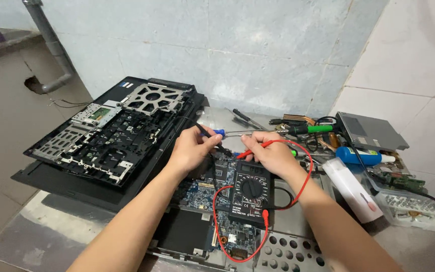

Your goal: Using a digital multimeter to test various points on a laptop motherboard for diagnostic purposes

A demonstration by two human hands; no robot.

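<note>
Even, soft daylight, sharp focus throughout, faint glare on the metal tabletop (41,236), slight wide-angle bending at edges.

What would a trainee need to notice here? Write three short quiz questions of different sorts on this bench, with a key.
1. True or false: the right hand holds the red probe.
2. Multiple choice: the black multimeter lies on (a) the grey drive, (b) the blue circuit board, (c) the floor.
3. Fill in: the left hand holds the ____ probe.

Key: 1 true. 2 b. 3 black.
</note>
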